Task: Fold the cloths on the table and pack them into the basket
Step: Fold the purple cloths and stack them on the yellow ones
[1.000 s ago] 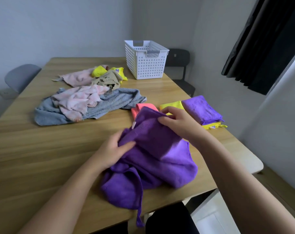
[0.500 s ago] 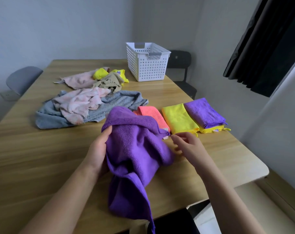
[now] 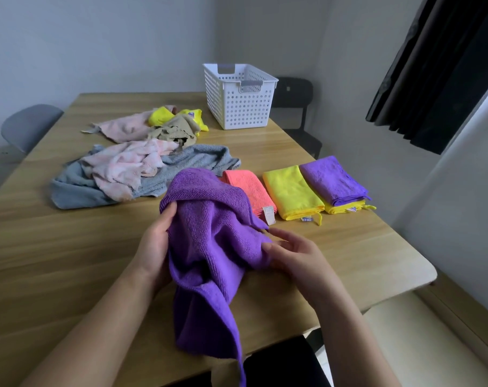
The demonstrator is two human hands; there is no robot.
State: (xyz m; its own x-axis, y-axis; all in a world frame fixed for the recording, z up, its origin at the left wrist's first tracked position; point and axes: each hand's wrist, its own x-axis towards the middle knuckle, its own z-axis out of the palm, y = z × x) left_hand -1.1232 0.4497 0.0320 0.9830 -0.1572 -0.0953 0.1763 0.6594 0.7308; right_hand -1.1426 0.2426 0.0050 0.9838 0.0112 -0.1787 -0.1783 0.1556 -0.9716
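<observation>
A crumpled purple cloth [image 3: 209, 247] hangs over the table's near edge. My left hand [image 3: 156, 247] grips its left edge, thumb on top. My right hand [image 3: 293, 252] pinches its right side between thumb and fingers. Folded cloths lie in a row to the right: a coral one [image 3: 248, 188], a yellow one [image 3: 291, 191], and a purple one [image 3: 332, 178] on top of another yellow one. The white perforated basket [image 3: 241, 107] stands at the far side of the table.
Unfolded cloths lie on the wooden table [image 3: 55, 247] at the left: a grey towel [image 3: 187, 166], a pink cloth [image 3: 125, 169], another pink one [image 3: 122, 128], a tan one [image 3: 175, 132], a yellow one [image 3: 160, 117]. A grey chair [image 3: 27, 124] and a black chair [image 3: 295, 93] stand beyond.
My left hand lifted the purple cloth's edge up and to the left. My right hand let go, dropped toward me and now pinches the cloth's right side. The folded coral and yellow cloths came into view.
</observation>
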